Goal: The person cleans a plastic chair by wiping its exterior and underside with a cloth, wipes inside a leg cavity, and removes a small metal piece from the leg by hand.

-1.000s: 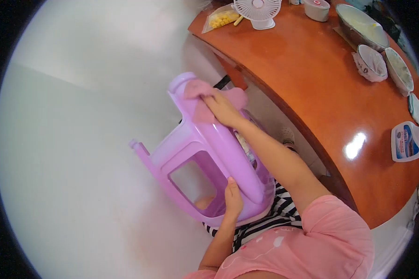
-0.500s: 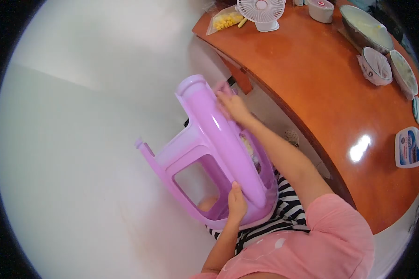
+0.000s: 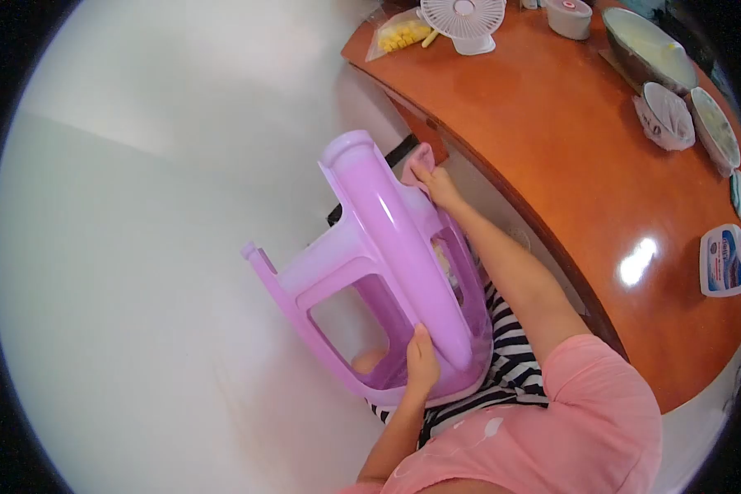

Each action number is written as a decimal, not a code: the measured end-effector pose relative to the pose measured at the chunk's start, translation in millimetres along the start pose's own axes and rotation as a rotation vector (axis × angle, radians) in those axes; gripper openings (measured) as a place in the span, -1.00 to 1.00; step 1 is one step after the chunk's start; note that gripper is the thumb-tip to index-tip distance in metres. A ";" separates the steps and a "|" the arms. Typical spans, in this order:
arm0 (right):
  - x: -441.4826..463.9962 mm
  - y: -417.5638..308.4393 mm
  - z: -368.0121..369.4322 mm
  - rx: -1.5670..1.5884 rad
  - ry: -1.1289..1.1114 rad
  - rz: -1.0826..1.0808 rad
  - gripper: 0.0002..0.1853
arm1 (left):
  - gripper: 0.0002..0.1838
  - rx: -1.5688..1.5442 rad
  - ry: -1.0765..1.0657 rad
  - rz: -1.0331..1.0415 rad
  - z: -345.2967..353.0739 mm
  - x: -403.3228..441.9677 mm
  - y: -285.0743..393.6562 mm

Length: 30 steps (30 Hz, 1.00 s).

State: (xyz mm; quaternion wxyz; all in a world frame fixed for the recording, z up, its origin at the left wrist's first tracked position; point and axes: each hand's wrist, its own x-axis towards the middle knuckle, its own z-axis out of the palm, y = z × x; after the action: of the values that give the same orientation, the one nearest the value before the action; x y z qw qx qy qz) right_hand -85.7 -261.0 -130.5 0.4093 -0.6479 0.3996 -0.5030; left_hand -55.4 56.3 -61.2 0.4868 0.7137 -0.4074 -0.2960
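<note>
A purple plastic stool lies tilted across my lap, its legs pointing away from me. My left hand grips the stool's frame beside an opening at the near end, thumb on the outside. In my right hand is a pink cloth, bunched against or just beside the stool's far right leg. Part of that leg is hidden behind the cloth and fingers.
On my right stands a curved brown wooden table, its edge close to my right arm. It holds a white fan, a bag of yellow pieces, covered bowls and a labelled plastic tub. A white wall fills the left.
My right hand has shifted slightly right with the cloth, which now shows more clearly. The stool's far end has swung a little to the right. My left hand keeps its grip.
</note>
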 end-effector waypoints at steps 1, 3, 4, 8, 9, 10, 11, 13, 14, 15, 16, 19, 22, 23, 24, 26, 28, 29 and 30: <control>-5.8 -18.9 -4.1 0.242 -0.082 0.408 -0.51 | -0.43 -0.020 -0.086 -0.065 -7.1 1.2 1.6; -9.0 -52.4 4.9 0.246 -0.073 0.308 -0.48 | -0.44 -0.057 -0.171 -0.116 -6.0 7.0 3.9; -11.6 -66.2 7.9 0.260 -0.072 0.219 -0.44 | -0.43 -0.085 -0.136 -0.086 -4.5 5.8 7.3; -12.7 -100.9 -6.1 0.183 -0.167 0.145 -0.39 | -0.43 -0.047 -0.120 -0.116 -9.9 6.6 7.6; -9.7 -83.6 -7.6 0.123 -0.172 0.203 -0.39 | -0.43 -0.053 -0.112 -0.114 -9.8 6.3 6.2; -10.1 -66.8 -8.8 0.059 -0.175 0.263 -0.38 | -0.43 -0.041 -0.122 -0.154 -10.4 5.7 5.2; -13.1 -49.9 -10.5 0.052 -0.176 0.254 -0.38 | -0.43 -0.030 -0.134 -0.187 -10.0 7.3 4.7; -17.5 -21.0 -12.8 0.068 0.012 0.236 -0.37 | -0.42 -0.058 -0.129 -0.140 -5.3 4.5 -0.3; -16.1 -16.1 -11.7 0.069 0.016 0.231 -0.37 | -0.42 -0.075 -0.128 -0.110 -4.5 2.8 -0.7; -13.9 -10.8 -11.2 0.081 0.032 0.235 -0.37 | -0.42 -0.074 -0.130 -0.107 -5.1 3.7 -0.9; -14.2 -4.9 -10.5 0.091 0.045 0.246 -0.37 | -0.43 -0.074 -0.145 -0.103 -5.7 4.3 0.1; -10.6 -39.9 -15.7 0.203 0.149 0.377 -0.41 | -0.43 -0.067 -0.162 -0.102 -8.2 5.5 2.4; -31.1 -116.0 -23.7 0.237 0.067 0.276 -0.52 | -0.44 -0.071 -0.154 -0.080 -6.5 5.3 5.1; -40.6 -119.3 -18.0 0.236 0.055 0.270 -0.52 | -0.44 -0.075 -0.144 -0.058 -6.2 3.8 6.6; -47.4 -120.6 -12.3 0.235 0.085 0.104 -0.56 | -0.44 -0.083 -0.134 -0.059 -7.8 5.5 6.9; -52.4 -99.3 -5.2 0.197 0.073 -0.136 -0.64 | -0.44 -0.029 -0.178 -0.089 -11.7 7.9 7.7; -55.2 -51.0 -9.6 0.100 0.016 0.045 -0.66 | -0.45 -0.030 -0.166 -0.102 -10.3 7.0 11.9; -54.5 -40.0 -14.8 0.003 -0.023 0.231 -0.67 | -0.45 -0.018 -0.165 -0.113 -10.7 6.0 12.5; -53.8 -45.3 -21.9 -0.006 -0.035 0.209 -0.67 | -0.45 -0.037 -0.149 -0.102 -10.8 4.4 8.3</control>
State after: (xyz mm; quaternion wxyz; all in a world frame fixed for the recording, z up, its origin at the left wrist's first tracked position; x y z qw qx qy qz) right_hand -111.8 -198.2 -102.2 0.4646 -0.6125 0.4594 -0.4450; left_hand -46.9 55.7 -49.8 0.4525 0.7003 -0.4002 -0.3803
